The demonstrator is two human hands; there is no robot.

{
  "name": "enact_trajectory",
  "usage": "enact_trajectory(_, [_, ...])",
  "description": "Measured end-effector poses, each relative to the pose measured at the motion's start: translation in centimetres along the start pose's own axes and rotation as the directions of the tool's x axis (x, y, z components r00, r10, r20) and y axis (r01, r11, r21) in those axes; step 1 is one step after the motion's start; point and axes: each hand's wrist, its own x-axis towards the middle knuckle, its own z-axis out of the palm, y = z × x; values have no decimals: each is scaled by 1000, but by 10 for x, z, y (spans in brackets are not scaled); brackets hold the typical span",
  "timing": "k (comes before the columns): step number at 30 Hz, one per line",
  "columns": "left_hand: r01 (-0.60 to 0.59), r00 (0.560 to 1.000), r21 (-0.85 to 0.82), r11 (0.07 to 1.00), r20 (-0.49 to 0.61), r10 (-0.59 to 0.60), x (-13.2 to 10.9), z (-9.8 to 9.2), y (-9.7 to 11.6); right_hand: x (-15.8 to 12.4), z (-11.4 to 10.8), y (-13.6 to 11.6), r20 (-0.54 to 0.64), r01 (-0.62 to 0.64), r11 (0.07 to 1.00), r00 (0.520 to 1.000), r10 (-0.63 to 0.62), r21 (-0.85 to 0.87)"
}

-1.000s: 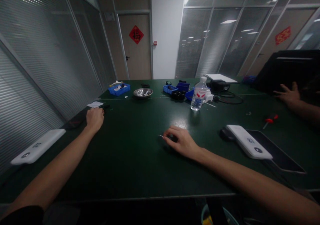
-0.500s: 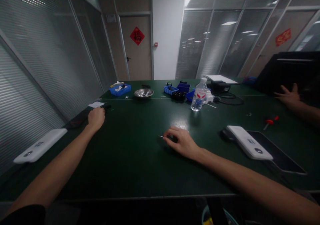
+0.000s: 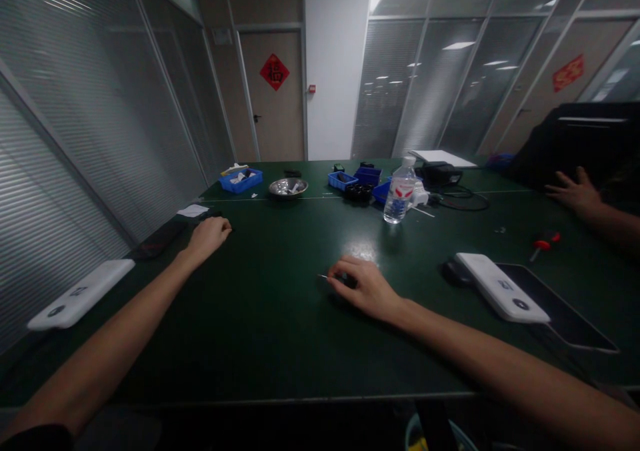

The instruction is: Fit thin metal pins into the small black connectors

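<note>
My left hand (image 3: pixel 209 236) is closed low over the green table (image 3: pixel 270 317), its fingers pressed together; whatever it may hold is too small or dark to tell. A dark item lies just behind it, near a white paper (image 3: pixel 193 211). My right hand (image 3: pixel 361 284) rests on the table right of the middle, thumb and forefinger pinched on a thin metal piece (image 3: pixel 323 276) that points left. Behind my right hand stands a clear water bottle (image 3: pixel 399 194). A metal bowl (image 3: pixel 289 188) with small things inside sits farther back.
Blue trays (image 3: pixel 241 181) stand at the back. White power banks (image 3: pixel 83 294) lie at both sides, the right one beside a black tablet (image 3: pixel 560 307). Red-handled scissors (image 3: pixel 541 245) lie at the right. Another person's hand (image 3: pixel 577 194) is spread at the far right.
My left hand has moved right and slightly toward me, away from the white paper. My right hand has stayed in place with the thin metal piece. The other person's hand has shifted slightly.
</note>
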Motion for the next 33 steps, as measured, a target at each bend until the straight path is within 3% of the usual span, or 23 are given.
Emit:
enact_trajectory(4, [-273,956,-85,958,91,280,-13,9,63,0,2,3,18,-14,1000,1000,15,-10])
enact_trajectory(6, [-490,857,-193,850,69,510,-30,14,103,1,4,4,13,-26,999,1000,26,-25])
enact_trajectory(8, [-616,757,-299,729,31,653,-52,17,141,2,5,5,6,-38,998,999,38,-41])
enact_trajectory(10, [-678,672,-392,621,12,741,-73,18,169,2,6,5,11,-48,997,999,49,-53])
enact_trajectory(12, [-692,634,-456,560,-11,774,-89,19,185,3,6,5,21,-57,997,998,58,-61])
enact_trajectory(15, [-673,635,-514,532,-32,772,-98,22,190,3,6,4,37,-68,995,997,71,-70])
enact_trajectory(21, [-648,708,-442,621,-48,705,-92,30,185,3,4,2,61,-84,993,994,89,-86])
enact_trajectory(33, [-608,743,-463,645,-45,668,-93,32,185,4,2,-1,90,-98,991,990,107,-91])
